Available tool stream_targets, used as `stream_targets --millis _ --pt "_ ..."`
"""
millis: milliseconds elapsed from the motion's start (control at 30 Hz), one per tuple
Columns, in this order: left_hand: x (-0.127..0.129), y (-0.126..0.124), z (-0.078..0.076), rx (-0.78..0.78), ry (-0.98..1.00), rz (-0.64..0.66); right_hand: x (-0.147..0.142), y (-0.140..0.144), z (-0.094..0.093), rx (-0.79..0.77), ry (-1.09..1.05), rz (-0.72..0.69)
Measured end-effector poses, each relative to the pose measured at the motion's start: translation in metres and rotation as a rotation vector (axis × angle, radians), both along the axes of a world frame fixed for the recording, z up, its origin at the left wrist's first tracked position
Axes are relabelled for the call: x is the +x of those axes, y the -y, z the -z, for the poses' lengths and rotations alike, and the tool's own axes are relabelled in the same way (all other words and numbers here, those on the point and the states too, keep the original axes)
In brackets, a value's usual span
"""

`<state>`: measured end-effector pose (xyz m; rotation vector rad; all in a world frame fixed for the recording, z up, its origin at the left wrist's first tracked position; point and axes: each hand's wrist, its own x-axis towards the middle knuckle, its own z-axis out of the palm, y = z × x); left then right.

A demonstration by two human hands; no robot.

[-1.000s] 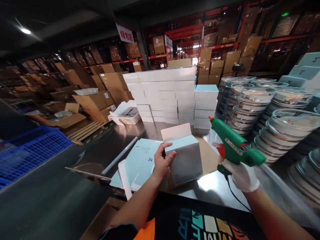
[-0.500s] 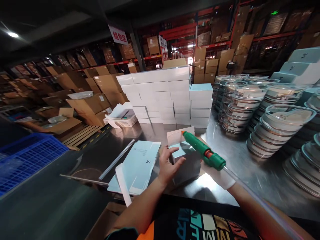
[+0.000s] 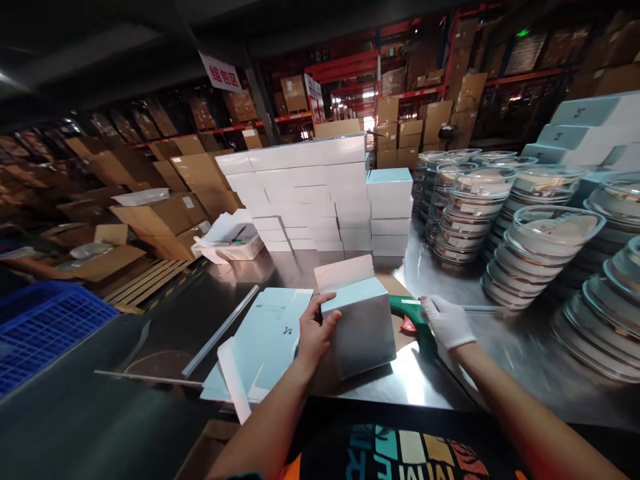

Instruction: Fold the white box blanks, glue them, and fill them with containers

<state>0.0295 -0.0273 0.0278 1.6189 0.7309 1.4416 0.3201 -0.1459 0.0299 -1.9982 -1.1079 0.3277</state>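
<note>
My bare left hand (image 3: 316, 330) grips the left side of a small light-blue and white box (image 3: 363, 327), its thumb on the near top edge. The flap (image 3: 345, 270) of the box stands up at the back. Just right of the box, a green glue gun (image 3: 423, 319) with a red trigger lies on its side, low at the table, partly hidden behind the box. My right hand (image 3: 447, 322), in a white glove, has its fingers closed on the gun's rear end, where a clear glue stick (image 3: 483, 309) sticks out. Left of the box lie flat light-blue cartons (image 3: 270, 327).
A wall of stacked white boxes (image 3: 305, 180) stands at the back of the metal table (image 3: 425, 267). Stacks of round clear-lidded containers (image 3: 537, 260) fill the right side. A white basket (image 3: 243, 248) sits at back left. A blue crate (image 3: 50, 327) stands beyond the table's left side.
My right hand has lowered the glue gun from above the box's flap to the table at the right. My left hand stays on the box. The view has shifted slightly.
</note>
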Motion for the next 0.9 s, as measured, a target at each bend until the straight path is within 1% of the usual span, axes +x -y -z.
stream_targets --millis 33,100,133,167,233,267,333,400,500,533,567,633,700,767,800,867,900 --pt "0.001 -0.001 0.001 0.010 -0.009 0.005 -0.008 -0.005 -0.006 0.082 -0.053 -0.055" --pt "0.002 -0.002 0.003 0.037 -0.017 0.026 -0.031 -0.021 -0.018 0.261 -0.256 -0.214" --pt "0.003 -0.003 0.006 0.051 -0.019 0.038 -0.043 -0.029 -0.023 0.308 -0.344 -0.283" --pt "0.003 -0.004 0.008 0.063 -0.023 0.048 -0.054 -0.038 -0.027 0.319 -0.415 -0.345" --pt "0.003 -0.006 0.015 0.084 -0.040 0.047 -0.068 -0.050 -0.031 0.278 -0.479 -0.419" --pt "0.003 -0.007 0.018 0.092 -0.053 0.037 -0.070 -0.053 -0.030 0.265 -0.483 -0.448" --pt "0.004 -0.009 0.023 0.113 -0.052 0.018 -0.068 -0.054 -0.026 0.288 -0.472 -0.493" --pt "0.006 -0.010 0.025 0.137 0.044 0.024 -0.059 -0.050 -0.020 0.334 -0.436 -0.555" --pt "0.008 -0.012 0.021 0.232 0.240 0.095 -0.049 -0.039 -0.012 0.416 -0.293 -0.675" --pt "0.006 -0.013 0.018 0.287 0.239 0.132 -0.048 -0.036 -0.011 0.443 -0.238 -0.728" --pt "0.004 -0.014 0.015 0.348 0.191 0.176 -0.048 -0.032 -0.010 0.464 -0.199 -0.778" --pt "-0.004 -0.016 0.008 0.468 0.044 0.277 -0.050 -0.026 -0.010 0.493 -0.172 -0.860" --pt "-0.010 -0.017 0.004 0.550 -0.047 0.353 -0.054 -0.022 -0.009 0.535 -0.154 -0.892" --pt "-0.014 -0.017 0.003 0.593 -0.042 0.372 -0.057 -0.018 -0.006 0.554 -0.141 -0.880" --pt "-0.014 -0.017 0.005 0.601 -0.035 0.364 -0.059 -0.016 -0.003 0.531 -0.138 -0.844" --pt "-0.013 -0.017 0.011 0.580 -0.038 0.324 -0.063 -0.011 0.005 0.387 -0.146 -0.712" --pt "-0.013 -0.017 0.016 0.537 -0.038 0.297 -0.064 -0.009 0.009 0.298 -0.166 -0.640"
